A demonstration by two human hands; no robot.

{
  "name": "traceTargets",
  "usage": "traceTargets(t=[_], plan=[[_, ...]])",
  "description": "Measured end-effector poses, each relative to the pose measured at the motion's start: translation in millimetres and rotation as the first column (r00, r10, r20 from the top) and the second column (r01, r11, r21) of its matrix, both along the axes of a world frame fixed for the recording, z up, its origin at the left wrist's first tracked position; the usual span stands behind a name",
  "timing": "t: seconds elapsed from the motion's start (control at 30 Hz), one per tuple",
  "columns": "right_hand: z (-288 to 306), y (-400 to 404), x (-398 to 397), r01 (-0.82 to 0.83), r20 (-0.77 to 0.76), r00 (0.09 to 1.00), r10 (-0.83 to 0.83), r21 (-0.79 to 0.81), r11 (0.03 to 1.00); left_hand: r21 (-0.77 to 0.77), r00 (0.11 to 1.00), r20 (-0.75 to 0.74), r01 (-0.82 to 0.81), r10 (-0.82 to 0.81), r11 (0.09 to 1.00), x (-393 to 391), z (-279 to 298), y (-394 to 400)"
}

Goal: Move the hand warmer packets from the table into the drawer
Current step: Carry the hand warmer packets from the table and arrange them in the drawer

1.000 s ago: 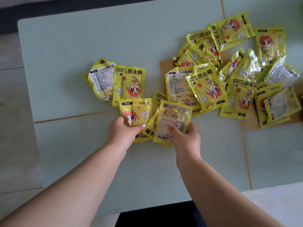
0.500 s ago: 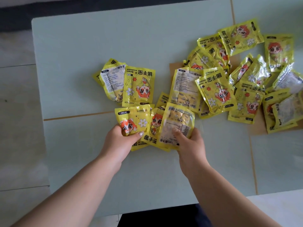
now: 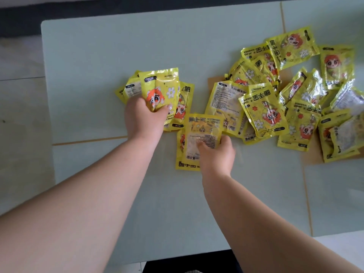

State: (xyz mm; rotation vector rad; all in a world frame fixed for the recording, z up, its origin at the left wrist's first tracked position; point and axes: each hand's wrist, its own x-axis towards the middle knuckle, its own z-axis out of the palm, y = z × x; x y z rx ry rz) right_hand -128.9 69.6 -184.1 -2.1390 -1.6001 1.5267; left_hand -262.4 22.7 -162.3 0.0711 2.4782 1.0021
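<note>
Gripping a yellow packet (image 3: 160,91) printed with a red-haired cartoon face and a white flower, the left hand (image 3: 144,117) is seen curled round its lower end, thumb pressed on the front, over a small cluster of packets (image 3: 183,107) lying on the desk (image 3: 98,56). A second packet (image 3: 203,131), turned with its printed back upward, is pinched by the right hand (image 3: 215,154), thumb on top and fingers tucked beneath; another packet (image 3: 184,160) is partly covered by it and lies flat just beside the wrist. Both forearms are stretched in from the near edge of the desk. To the right, a large heap of hand warmer packets (image 3: 295,99) is spread loosely, many overlapping, some face up and some back up, reaching the right border of the view. A brown sheet (image 3: 214,81) is seen under part of that heap; what it is made of cannot be told. The desk surface is pale green and divided by thin tan seams (image 3: 88,140). Pale floor tiles (image 3: 19,107) are visible to the left of the desk. No drawer is shown in this view.
</note>
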Motion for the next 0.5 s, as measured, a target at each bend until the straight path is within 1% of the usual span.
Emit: traceTargets(t=[0.1, 0.23, 0.33, 0.5], plan=[[0, -1, -4, -0.065, 0.078, 0.995, 0.062, 0.035, 0.997, -0.051, 0.999, -0.038, 0.017, -0.019, 0.999, -2, -10, 11], [2, -2, -3, -0.111, 0.087, 0.991, 0.106, 0.050, 0.993, -0.100, 0.999, -0.034, 0.039, -0.043, 0.994, 0, -16, 21], [3, -3, -4, -0.104, 0.055, 0.993, 0.103, 0.011, 0.995, -0.145, 0.996, -0.012, 0.085, -0.088, 0.986, -1, -14, 25], [3, -6, -5, -0.103, -0.022, 0.994, 0.103, 0.004, 0.995, -0.238, 0.988, 0.033, 0.153, -0.149, 0.959, -6, -10, 31]])
